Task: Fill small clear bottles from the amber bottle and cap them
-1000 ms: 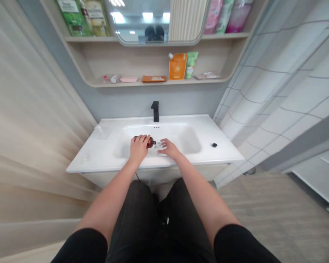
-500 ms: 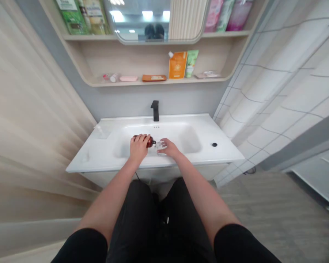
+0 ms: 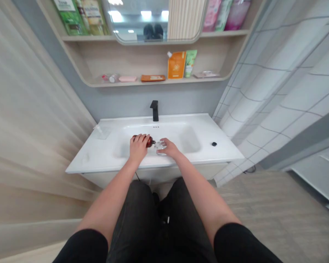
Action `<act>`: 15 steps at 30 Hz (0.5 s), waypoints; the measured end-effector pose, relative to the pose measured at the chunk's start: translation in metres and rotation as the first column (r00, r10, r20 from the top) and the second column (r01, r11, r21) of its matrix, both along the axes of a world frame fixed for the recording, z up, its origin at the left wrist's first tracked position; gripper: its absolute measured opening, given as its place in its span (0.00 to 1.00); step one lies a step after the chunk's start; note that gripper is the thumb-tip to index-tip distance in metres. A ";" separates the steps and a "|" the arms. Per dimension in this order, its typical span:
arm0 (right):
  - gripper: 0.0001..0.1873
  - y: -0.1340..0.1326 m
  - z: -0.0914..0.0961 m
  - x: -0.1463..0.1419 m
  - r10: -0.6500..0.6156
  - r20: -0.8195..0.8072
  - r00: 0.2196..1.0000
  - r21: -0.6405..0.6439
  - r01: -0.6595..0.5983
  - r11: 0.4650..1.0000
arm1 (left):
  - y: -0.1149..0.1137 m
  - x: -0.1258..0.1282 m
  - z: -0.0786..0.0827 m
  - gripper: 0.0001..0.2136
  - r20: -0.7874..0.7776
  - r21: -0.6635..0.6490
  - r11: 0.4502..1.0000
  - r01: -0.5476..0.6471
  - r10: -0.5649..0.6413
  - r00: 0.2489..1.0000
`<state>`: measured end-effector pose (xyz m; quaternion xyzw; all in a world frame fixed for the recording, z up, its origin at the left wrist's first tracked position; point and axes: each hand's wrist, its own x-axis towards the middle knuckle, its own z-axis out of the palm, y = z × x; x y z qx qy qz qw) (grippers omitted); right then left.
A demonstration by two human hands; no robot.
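Left hand (image 3: 137,148): grip closed around a reddish-brown bottle (image 3: 149,142), tipped on its side over the white basin (image 3: 191,139), neck pointing right. Right hand (image 3: 170,148): grip curved, partly open, around a clear vessel (image 3: 160,145) just beside the bottle's neck. A small black cap (image 3: 214,144) lies on the counter (image 3: 225,155).

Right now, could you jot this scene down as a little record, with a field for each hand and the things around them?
Left hand: holding an amber bottle
Amber bottle: tipped on its side, mouth toward the clear cup
Right hand: holding the clear cup
Liquid flow: too small to tell
Place: over the white basin
Behind basin: black faucet
Countertop, right of basin: small black cap
Lower shelf: orange spout pouch beside green tube
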<state>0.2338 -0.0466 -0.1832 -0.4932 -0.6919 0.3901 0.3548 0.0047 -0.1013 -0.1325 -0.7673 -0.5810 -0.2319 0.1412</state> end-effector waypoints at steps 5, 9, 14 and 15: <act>0.42 0.000 0.001 0.000 0.006 0.003 1.000 0.008 -0.006 1.000 | 0.000 0.000 0.000 0.27 0.013 0.002 1.000 0.003 -0.003 1.000; 0.42 0.001 0.000 0.000 0.001 0.002 1.000 0.005 -0.001 1.000 | 0.000 0.000 0.000 0.26 0.010 0.009 1.000 0.002 -0.002 1.000; 0.42 0.001 -0.001 0.000 0.000 -0.003 1.000 0.009 0.000 1.000 | -0.001 0.000 0.001 0.26 0.010 0.012 1.000 0.005 -0.005 1.000; 0.42 0.001 0.000 0.000 0.002 -0.003 1.000 0.006 -0.002 1.000 | -0.001 0.000 0.001 0.26 0.013 0.011 1.000 0.006 -0.006 1.000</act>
